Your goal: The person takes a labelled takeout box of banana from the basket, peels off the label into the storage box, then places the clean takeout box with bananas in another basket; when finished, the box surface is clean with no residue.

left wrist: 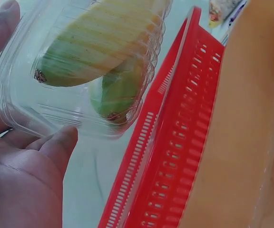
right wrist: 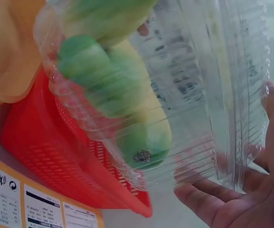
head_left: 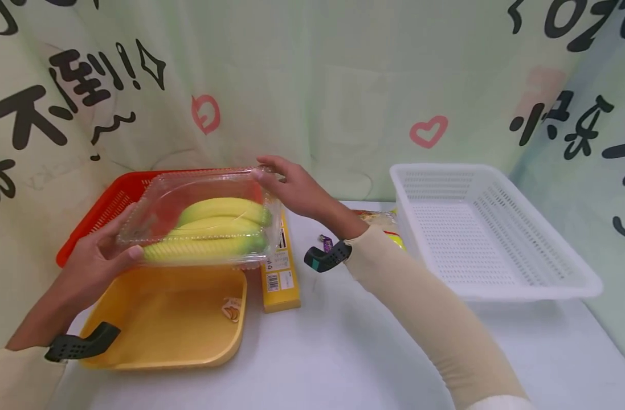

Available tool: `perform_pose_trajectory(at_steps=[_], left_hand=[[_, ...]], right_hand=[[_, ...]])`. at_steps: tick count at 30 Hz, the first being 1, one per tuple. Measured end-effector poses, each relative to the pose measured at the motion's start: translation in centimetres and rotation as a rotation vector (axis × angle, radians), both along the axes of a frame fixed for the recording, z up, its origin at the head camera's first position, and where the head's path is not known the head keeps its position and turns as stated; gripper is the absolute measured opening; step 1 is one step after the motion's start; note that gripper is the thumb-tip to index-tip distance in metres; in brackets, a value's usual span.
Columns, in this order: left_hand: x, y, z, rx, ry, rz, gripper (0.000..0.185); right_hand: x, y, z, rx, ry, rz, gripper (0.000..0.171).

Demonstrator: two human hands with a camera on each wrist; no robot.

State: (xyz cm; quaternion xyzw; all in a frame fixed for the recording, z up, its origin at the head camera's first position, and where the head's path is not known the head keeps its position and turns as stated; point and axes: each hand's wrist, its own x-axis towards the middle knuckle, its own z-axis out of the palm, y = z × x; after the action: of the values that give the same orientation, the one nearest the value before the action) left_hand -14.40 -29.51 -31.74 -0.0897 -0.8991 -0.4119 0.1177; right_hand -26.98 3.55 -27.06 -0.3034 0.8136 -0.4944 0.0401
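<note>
Several yellow bananas (head_left: 217, 228) with green ends lie inside a clear plastic clamshell box (head_left: 155, 199), which is raised and tilted toward the head camera. My left hand (head_left: 97, 259) grips the box at its left end, thumb on the near lower corner. At the upper right corner, my right hand (head_left: 294, 188) holds the box's edge between thumb and fingers. The right wrist view shows the fingers (right wrist: 208, 194) around the ribbed end wall. Behind and below the box is a red perforated basket (head_left: 94, 210), partly hidden by it.
A yellow tray (head_left: 163, 319) with a small wrapped piece (head_left: 232, 308) stands in front of the red basket. Right of it lies a yellow carton (head_left: 281, 279). A purple-wrapped item (head_left: 326, 242) and a packet (head_left: 376, 219) lie left of a white basket (head_left: 502, 290). A printed curtain (head_left: 343, 102) hangs behind.
</note>
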Motion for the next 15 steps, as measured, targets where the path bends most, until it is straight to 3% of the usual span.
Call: perform_pose_trajectory(at_steps=[7, 15], left_hand=[[-0.6, 0.1, 0.0, -0.015, -0.002, 0.026, 0.078], [-1.0, 0.7, -0.1, -0.001, 0.034, 0.018, 0.079]], right_hand=[[-0.6, -1.0, -0.7, -0.076, -0.043, -0.097, 0.053], [-1.1, -2.0, -2.2, -0.223, 0.005, -0.223, 0.046]])
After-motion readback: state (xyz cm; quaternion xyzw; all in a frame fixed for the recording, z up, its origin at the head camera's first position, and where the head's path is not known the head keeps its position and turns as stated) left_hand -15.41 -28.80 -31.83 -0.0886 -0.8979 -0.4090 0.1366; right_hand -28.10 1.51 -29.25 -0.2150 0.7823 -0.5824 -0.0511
